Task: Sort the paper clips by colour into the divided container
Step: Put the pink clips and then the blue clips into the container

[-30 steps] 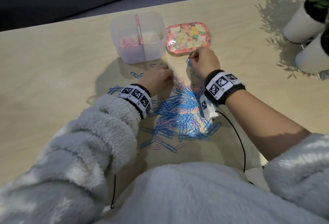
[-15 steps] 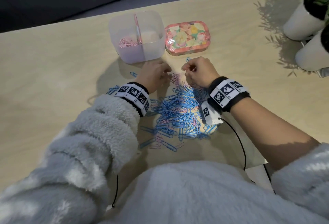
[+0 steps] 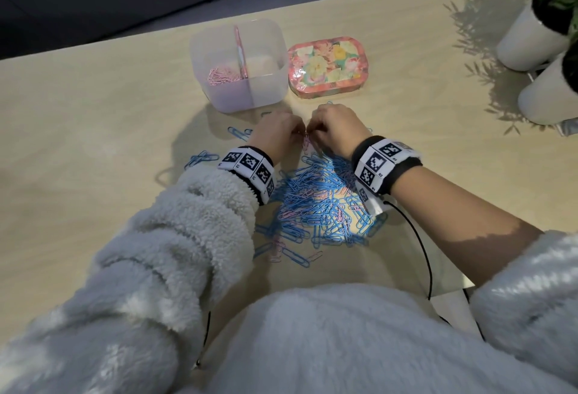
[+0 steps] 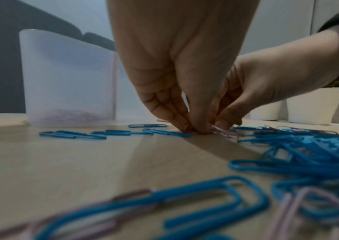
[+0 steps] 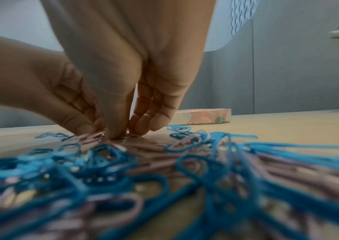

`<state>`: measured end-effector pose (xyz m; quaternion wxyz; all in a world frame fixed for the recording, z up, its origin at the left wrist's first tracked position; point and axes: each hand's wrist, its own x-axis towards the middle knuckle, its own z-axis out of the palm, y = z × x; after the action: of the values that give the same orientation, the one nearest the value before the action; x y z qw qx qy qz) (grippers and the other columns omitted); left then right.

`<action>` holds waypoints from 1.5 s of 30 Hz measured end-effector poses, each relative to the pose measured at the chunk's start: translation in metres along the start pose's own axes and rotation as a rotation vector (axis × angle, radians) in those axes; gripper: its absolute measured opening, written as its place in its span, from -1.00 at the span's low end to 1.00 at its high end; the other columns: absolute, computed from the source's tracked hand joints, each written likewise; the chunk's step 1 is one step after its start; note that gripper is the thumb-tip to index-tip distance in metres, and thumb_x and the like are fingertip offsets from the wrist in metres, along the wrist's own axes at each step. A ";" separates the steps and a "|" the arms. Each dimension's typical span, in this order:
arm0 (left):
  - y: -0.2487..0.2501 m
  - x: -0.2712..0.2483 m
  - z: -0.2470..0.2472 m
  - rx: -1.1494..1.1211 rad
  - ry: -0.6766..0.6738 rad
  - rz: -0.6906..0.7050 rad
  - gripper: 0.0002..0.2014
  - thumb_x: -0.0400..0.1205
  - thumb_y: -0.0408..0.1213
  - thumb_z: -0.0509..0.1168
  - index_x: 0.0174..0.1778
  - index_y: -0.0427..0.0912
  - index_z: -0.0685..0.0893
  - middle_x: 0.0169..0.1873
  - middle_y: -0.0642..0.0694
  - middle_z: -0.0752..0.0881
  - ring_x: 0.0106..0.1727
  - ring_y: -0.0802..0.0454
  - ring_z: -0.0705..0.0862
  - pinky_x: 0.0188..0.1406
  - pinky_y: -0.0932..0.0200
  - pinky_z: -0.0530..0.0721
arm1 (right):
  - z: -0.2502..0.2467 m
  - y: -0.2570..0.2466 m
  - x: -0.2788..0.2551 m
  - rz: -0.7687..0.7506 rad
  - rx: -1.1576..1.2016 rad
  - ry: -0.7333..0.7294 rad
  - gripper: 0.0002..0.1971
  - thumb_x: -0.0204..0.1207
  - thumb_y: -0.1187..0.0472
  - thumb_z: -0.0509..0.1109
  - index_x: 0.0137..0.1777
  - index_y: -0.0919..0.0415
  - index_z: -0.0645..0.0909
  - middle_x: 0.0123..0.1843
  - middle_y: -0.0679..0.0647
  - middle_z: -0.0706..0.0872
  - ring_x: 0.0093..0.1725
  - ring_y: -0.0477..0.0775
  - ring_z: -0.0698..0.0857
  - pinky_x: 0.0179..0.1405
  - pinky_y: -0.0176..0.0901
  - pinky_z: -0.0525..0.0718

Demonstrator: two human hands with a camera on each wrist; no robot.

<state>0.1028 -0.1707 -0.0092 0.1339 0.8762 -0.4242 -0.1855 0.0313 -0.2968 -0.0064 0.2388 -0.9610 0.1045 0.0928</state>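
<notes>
table [image 3: 93,112]: both grips' fingertips hide pinched pink clips [image 4: 224,132].

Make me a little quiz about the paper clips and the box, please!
1. True or false: the divided container holds blue clips.
2. Which colour fills most of the pile? A pink B blue C green
3. What do the left hand and right hand meet over?

Key: 1 false, only pink clips show, in the left compartment. 2 B. 3 pink paper clips at the pile's far edge.
</notes>
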 end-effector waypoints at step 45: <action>-0.039 -0.040 -0.060 -0.087 0.470 -0.089 -0.85 0.53 -0.43 0.24 -0.07 -0.31 0.69 -0.12 -0.29 0.70 -0.12 -0.19 0.64 -0.18 0.15 0.44 | -0.069 -0.109 0.096 -0.012 0.399 0.184 -0.75 0.48 0.42 0.18 -0.10 0.52 0.70 -0.12 0.34 0.78 -0.26 0.00 0.64 -0.02 0.01 0.76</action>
<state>0.1337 -0.1112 0.0378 0.2582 0.9065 -0.3341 -0.0004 0.1597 -0.2505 0.0797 0.4144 -0.8996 0.1363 -0.0193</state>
